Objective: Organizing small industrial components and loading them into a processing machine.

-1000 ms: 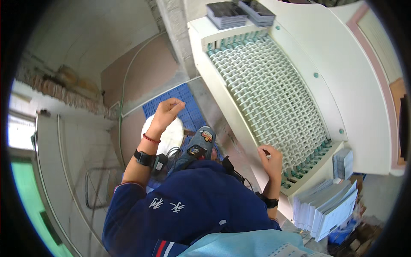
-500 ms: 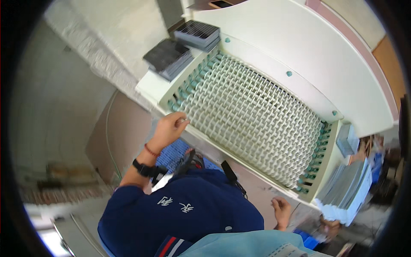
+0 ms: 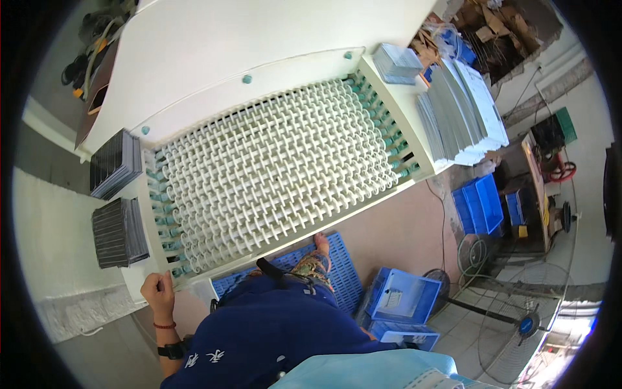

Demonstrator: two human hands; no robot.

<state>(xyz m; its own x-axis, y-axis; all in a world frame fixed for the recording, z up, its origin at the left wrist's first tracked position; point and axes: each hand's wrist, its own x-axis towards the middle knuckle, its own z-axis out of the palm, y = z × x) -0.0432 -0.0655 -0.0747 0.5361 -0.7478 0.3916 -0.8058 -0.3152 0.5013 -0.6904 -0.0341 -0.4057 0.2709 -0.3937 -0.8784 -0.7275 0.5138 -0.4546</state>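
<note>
My left hand [image 3: 159,293] is at the near left corner of a white machine, beside the end of its roller bed [image 3: 272,175]. Its fingers are curled in, with the thumb against them; whatever they hold, if anything, is hidden. My right hand is out of sight. White ring rollers on green-ended shafts fill the bed. Left of it, on the machine's white ledge, stand two stacks of dark flat plates, a nearer stack [image 3: 120,232] and a farther stack [image 3: 116,163].
At the bed's right end sit a small pale stack [image 3: 396,63] and a large stack of grey sheets [image 3: 457,113]. Blue crates [image 3: 405,295] and a floor fan [image 3: 518,321] stand at lower right. A blue slatted mat [image 3: 343,269] lies underfoot; another blue bin [image 3: 478,202] is farther right.
My view has turned to the right, bringing the crates and fan into sight. My left hand stays near the bed's left corner, fingers still curled. My right hand has dropped out of view.
</note>
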